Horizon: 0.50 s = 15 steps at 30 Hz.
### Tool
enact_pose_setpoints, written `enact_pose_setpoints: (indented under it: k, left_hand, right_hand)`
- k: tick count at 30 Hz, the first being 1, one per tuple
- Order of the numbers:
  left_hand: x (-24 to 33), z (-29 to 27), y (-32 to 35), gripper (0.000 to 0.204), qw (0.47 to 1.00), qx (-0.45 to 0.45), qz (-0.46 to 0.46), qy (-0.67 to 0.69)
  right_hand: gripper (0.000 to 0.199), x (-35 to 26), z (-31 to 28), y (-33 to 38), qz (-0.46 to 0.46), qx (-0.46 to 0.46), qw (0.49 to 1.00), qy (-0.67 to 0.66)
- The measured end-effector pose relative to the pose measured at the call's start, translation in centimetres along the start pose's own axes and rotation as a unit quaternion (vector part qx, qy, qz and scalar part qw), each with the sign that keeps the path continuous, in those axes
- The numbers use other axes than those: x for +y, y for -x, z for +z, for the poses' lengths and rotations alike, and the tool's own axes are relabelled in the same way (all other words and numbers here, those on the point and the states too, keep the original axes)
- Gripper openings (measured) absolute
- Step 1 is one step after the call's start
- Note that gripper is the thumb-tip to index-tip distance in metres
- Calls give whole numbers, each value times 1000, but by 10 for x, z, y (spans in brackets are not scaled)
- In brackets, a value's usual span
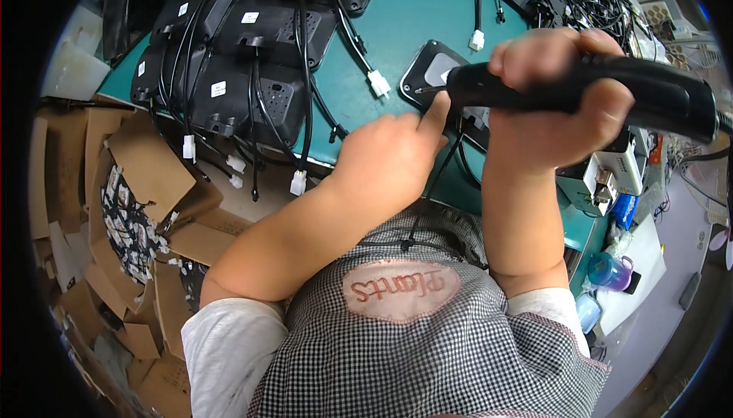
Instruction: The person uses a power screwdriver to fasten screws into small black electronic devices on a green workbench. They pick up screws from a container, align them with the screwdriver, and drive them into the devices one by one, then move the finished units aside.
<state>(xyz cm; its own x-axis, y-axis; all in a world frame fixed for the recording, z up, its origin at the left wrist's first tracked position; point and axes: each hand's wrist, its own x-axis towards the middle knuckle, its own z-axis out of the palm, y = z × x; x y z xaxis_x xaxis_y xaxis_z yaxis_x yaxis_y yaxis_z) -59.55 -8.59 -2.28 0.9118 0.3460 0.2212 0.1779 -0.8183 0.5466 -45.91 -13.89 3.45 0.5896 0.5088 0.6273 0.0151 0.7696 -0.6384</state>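
Observation:
My right hand (pixel 561 101) is wrapped round a thick black electric screwdriver (pixel 649 97), held nearly level, its thin bit pointing left. Under the bit lies a black rounded device housing (pixel 427 67) with a pale label, partly covered by the tool and my hands. My left hand (pixel 393 151) is at the near left edge of this housing. Its index finger stretches up to the screwdriver's nose while the other fingers are curled; whatever they hold is hidden. A black cable (pixel 435 177) runs from beneath the housing toward my apron.
Several black housings (pixel 263 29) with cables and white connectors (pixel 378 83) fill the left of the green bench (pixel 374 29). Tangled cables (pixel 626 25) lie at the far right. Open cardboard boxes (pixel 153 162) stand at lower left, and a blue-purple cup (pixel 611 271) is at right.

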Motion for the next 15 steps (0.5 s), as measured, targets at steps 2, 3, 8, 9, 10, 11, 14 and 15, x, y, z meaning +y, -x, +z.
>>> enact_pose_setpoints:
  k: [2, 3, 8, 9, 10, 11, 14, 15]
  left_hand:
    - [-5, 7, -3, 44, 1000, 1, -11, -16]
    - [-8, 10, -4, 45, 1000, -1, -15, -19]
    - [-9, 16, -4, 47, 999, -16, -35, -15]
    - [-10, 17, -4, 48, 999, -10, -30, -16]
    - [-10, 17, -4, 48, 1000, -4, -26, -17]
    - [-11, 18, -4, 49, 1000, 2, -22, -18]
    - [-13, 18, -4, 52, 1000, 10, -10, -11]
    - [-13, 17, -4, 50, 1000, 9, -9, -8]
  right_hand:
    - [38, 11, 1, 2, 5, -18, 998, 53]
    - [41, 16, -1, 4, 4, -21, 996, 92]
    - [42, 26, 0, 5, 10, -17, 994, 104]
    - [43, 28, -1, 5, 12, -12, 994, 105]
    - [43, 30, -2, 5, 14, -6, 994, 107]
    - [43, 31, -3, 5, 22, -1, 996, 91]
    - [44, 37, -5, 7, 27, -7, 994, 107]
    - [43, 38, -5, 7, 25, -17, 994, 107]
